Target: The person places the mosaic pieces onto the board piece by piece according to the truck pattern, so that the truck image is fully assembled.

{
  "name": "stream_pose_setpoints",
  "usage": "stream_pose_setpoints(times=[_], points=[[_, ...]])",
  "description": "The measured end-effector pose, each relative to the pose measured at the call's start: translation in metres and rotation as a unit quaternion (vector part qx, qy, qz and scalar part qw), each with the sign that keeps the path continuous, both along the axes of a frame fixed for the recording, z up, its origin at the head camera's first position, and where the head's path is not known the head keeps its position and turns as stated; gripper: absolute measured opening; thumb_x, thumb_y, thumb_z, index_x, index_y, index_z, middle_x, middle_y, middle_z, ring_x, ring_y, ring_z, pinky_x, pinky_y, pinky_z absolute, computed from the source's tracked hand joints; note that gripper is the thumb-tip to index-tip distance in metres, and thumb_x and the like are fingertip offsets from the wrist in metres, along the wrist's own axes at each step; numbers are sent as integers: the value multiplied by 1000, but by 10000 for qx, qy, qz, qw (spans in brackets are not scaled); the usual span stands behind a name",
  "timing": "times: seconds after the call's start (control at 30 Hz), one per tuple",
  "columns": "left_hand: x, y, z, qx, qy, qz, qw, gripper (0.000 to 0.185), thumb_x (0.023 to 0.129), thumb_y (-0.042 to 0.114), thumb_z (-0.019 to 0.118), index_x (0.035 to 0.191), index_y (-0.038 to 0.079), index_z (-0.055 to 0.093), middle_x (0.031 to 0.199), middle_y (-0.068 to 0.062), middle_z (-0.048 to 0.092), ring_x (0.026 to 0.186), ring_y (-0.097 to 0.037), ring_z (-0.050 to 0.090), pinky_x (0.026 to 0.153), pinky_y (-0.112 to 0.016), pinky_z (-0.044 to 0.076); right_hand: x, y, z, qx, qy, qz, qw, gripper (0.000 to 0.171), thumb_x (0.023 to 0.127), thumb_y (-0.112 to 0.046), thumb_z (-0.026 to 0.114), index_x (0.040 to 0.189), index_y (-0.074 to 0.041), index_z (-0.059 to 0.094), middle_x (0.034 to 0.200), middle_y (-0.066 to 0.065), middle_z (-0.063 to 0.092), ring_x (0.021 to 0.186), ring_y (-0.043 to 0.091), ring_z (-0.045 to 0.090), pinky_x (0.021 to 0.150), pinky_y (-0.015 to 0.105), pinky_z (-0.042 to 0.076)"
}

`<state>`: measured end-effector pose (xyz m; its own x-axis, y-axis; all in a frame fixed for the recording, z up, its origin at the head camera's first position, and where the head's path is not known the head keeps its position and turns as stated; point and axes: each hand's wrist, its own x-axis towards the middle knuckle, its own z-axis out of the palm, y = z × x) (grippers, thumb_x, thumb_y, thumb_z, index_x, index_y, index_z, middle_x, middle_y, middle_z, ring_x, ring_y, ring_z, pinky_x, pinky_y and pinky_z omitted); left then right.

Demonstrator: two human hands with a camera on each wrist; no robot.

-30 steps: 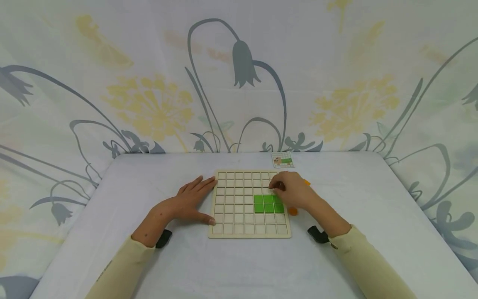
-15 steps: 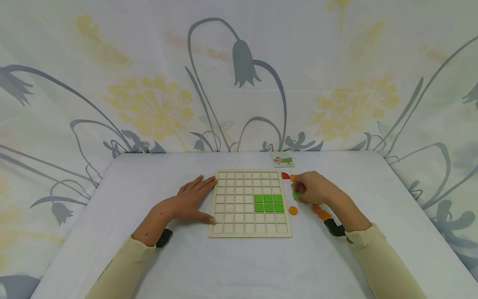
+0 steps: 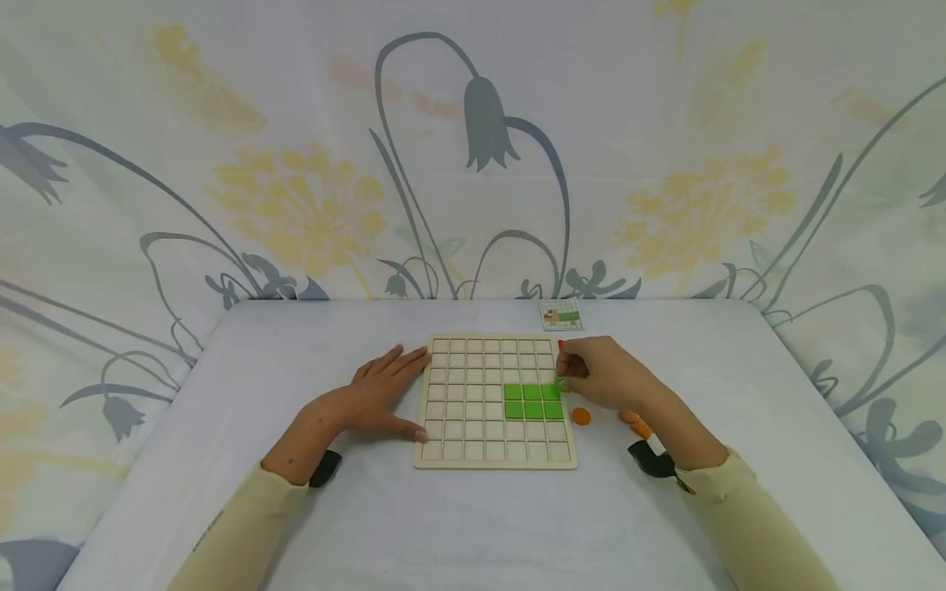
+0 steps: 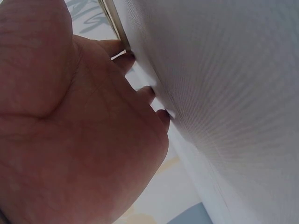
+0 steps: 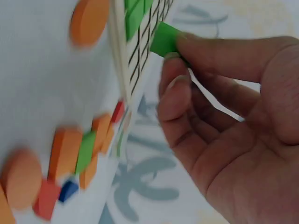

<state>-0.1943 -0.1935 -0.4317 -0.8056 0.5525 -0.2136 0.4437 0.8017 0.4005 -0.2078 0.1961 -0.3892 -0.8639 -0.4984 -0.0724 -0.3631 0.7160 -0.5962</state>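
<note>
A light wooden grid board (image 3: 473,429) lies on the white-covered table. Green square tiles (image 3: 532,409) fill two short rows at its right side. My left hand (image 3: 362,408) rests on the table with spread fingers, its fingertips and thumb touching the board's left edge. Between thumb and fingertips, my right hand (image 3: 613,373) pinches a green square tile (image 5: 164,39) over the board's right edge, close to the upper green row. In the left wrist view the palm (image 4: 103,126) shows, with only a strip of the board beyond it.
Behind the board lies a small picture card (image 3: 561,314). An orange disc (image 3: 581,416) sits just right of the board. Loose orange (image 5: 65,151), green (image 5: 85,151), blue (image 5: 68,190) and red (image 5: 46,199) pieces lie farther right, partly hidden by the right hand in the head view.
The right hand moved right off the board to the loose pieces, took a green tile there and came back left with it to the board's edge. The left hand stayed put.
</note>
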Motion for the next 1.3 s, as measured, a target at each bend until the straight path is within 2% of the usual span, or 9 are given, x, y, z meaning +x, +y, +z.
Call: stream_pose_setpoints(times=[0.13, 0.27, 0.43, 0.57, 0.77, 0.93, 1.03, 1.13, 1.3], points=[[0, 0, 0, 16, 1, -10, 10000, 120, 85, 63, 83, 172, 13, 16, 179, -6, 12, 164, -41, 2, 126, -66, 14, 9, -25, -3, -575, 236, 82, 9980, 10, 96, 1, 73, 98, -8, 70, 88, -2, 68, 79, 13, 62, 74, 31, 54], [-1, 1, 0, 24, 19, -27, 10000, 120, 86, 63, 83, 172, 13, 16, 179, -6, 12, 164, -41, 2, 126, -66, 15, 17, -47, -10, -851, 459, 114, 9953, 13, 95, -1, 76, 97, -13, 72, 90, -6, 69, 77, 12, 62, 72, 29, 55], [1, 0, 1, 104, -31, -26, 9999, 120, 85, 62, 83, 172, 12, 16, 179, -7, 12, 164, -42, 1, 126, -67, 14, 23, -69, -23, -847, 649, 164, 9942, 12, 94, -5, 80, 95, -17, 75, 89, -11, 69, 75, 11, 60, 69, 26, 54], [1, 0, 0, 111, -18, -13, 9999, 120, 86, 62, 83, 172, 11, 17, 179, -7, 13, 164, -42, 2, 126, -67, 14, 26, -77, -30, -694, 542, 133, 9960, 12, 93, -6, 81, 92, -17, 74, 81, -10, 65, 71, 11, 57, 65, 26, 51], [0, 1, 0, 53, 9, -8, 10000, 120, 86, 63, 82, 172, 13, 16, 179, -6, 13, 164, -41, 2, 126, -66, 15, 28, -80, -32, -437, 468, 13, 9979, 12, 93, -8, 82, 90, -17, 74, 77, -10, 63, 69, 11, 56, 63, 26, 50], [-1, 1, 0, 59, 19, -28, 10000, 120, 86, 63, 82, 172, 12, 16, 179, -6, 13, 164, -42, 3, 126, -67, 15, 29, -80, -33, -164, 787, 166, 9966, 6, 92, -8, 83, 94, -13, 81, 92, -6, 68, 73, 8, 55, 67, 24, 51], [0, 0, 1, 97, 21, -38, 9999, 120, 86, 63, 82, 172, 11, 16, 179, -7, 13, 164, -42, 3, 126, -67, 15, 29, -78, -32, -99, 860, 300, 9958, 9, 93, -6, 82, 100, -10, 84, 103, -3, 68, 77, 8, 55, 69, 23, 51], [1, 0, 2, 97, 20, -35, 9999, 120, 86, 63, 83, 172, 12, 17, 179, -7, 13, 164, -42, 2, 126, -67, 15, 25, -72, -30, -153, 879, 311, 9955, 11, 94, -5, 79, 103, -9, 83, 102, -1, 68, 78, 11, 56, 71, 26, 53], [1, 0, 2, 62, -33, -40, 10000, 120, 86, 63, 82, 172, 12, 16, 179, -6, 12, 164, -41, 2, 126, -66, 14, 9, -43, -31, 41, 982, -147, 9950, 5, 95, -5, 75, 98, -7, 79, 93, 0, 68, 83, 16, 61, 77, 35, 55]])
